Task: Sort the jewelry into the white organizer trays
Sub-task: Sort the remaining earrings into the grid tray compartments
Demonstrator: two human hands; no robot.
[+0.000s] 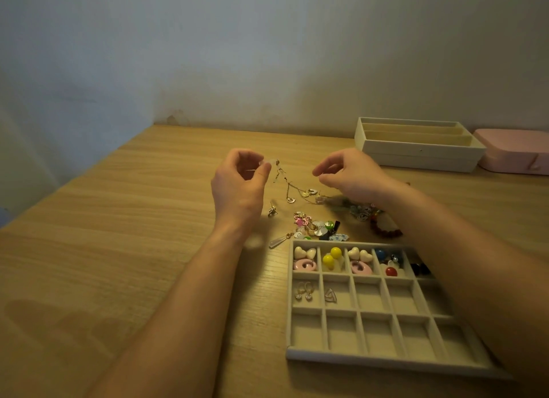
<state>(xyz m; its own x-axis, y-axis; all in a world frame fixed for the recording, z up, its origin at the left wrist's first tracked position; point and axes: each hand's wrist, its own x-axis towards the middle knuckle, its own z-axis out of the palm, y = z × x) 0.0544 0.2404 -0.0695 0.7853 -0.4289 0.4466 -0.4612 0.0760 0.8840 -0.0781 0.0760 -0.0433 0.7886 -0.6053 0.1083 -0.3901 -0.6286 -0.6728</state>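
Seven compartments of the near organizer tray (300, 354) are filled; a jewelry pile (318, 228) is left on the tabletop (118, 219). A gold earring tangle (280, 173) is pinched by the left hand (237, 186); what the right hand (353, 176) holds cannot be told.

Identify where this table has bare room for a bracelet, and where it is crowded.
Bare: the table left of the left hand, to the wall; also the near row of the grid tray. Crowded: the loose jewelry pile between the right hand and that tray.
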